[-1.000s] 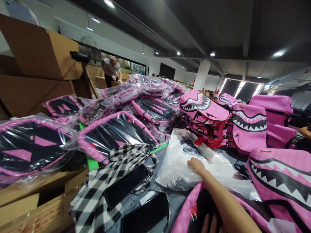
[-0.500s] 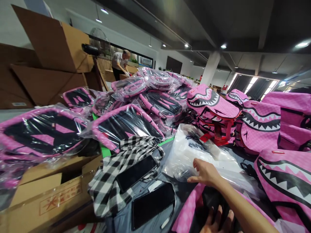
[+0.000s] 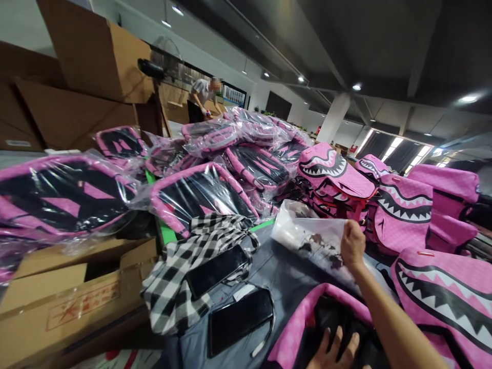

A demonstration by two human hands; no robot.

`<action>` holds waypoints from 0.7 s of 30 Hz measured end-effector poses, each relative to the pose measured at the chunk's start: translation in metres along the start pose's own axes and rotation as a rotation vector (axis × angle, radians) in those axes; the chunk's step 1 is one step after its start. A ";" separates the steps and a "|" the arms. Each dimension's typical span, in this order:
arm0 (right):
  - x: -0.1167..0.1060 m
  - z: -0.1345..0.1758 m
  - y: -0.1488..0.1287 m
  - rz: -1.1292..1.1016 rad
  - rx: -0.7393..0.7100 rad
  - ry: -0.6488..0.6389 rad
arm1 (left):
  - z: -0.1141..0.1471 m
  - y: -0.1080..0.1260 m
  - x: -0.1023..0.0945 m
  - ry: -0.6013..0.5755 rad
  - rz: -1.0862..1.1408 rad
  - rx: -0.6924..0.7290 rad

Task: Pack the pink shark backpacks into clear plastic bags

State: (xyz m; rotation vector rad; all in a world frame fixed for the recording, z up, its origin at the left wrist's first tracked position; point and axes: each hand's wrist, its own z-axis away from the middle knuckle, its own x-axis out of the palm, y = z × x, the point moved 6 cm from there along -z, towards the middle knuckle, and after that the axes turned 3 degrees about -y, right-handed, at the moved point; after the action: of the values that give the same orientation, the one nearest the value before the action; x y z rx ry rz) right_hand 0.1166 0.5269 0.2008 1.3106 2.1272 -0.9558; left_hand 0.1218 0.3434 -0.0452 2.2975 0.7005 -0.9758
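My right hand [image 3: 352, 245] is closed on the edge of a clear plastic bag [image 3: 307, 233], lifting it off the stack of bags. Below it, my left hand [image 3: 336, 351] lies with fingers spread on the black panel of a pink backpack [image 3: 294, 328] at the bottom of the view. To the right, a pink backpack with a shark-mouth print [image 3: 446, 292] lies close to my right forearm. Left of my hands are two dark phones, one [image 3: 240, 323] on the grey surface and another [image 3: 217, 271] on a black-and-white checked cloth [image 3: 169, 297].
Plastic-wrapped pink backpacks [image 3: 203, 195] are heaped across the middle and left. Unwrapped shark-mouth backpacks [image 3: 403, 215] stand at right. An open cardboard box [image 3: 82, 307] sits at lower left, with large cartons [image 3: 84, 123] behind. A person [image 3: 205, 97] bends over beyond the heap.
My right hand has moved up and right and closed on a plastic bag, drawing its edge up. More of the pink backpack under my left hand shows.
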 end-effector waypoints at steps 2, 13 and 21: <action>-0.038 -0.027 -0.015 0.034 -0.027 0.093 | -0.003 0.003 -0.004 0.062 -0.040 0.114; -0.318 -0.074 -0.122 0.319 -0.290 0.545 | -0.006 0.000 -0.076 -0.174 0.342 0.147; -0.243 0.141 -0.169 0.129 -0.518 -0.241 | 0.035 0.028 -0.147 -0.170 1.614 -0.307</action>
State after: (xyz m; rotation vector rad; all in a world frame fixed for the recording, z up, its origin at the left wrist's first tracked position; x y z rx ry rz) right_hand 0.0749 0.2281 0.3303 0.9987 1.9017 -0.4371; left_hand 0.0348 0.2643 0.0538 1.6376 -0.9522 -0.1864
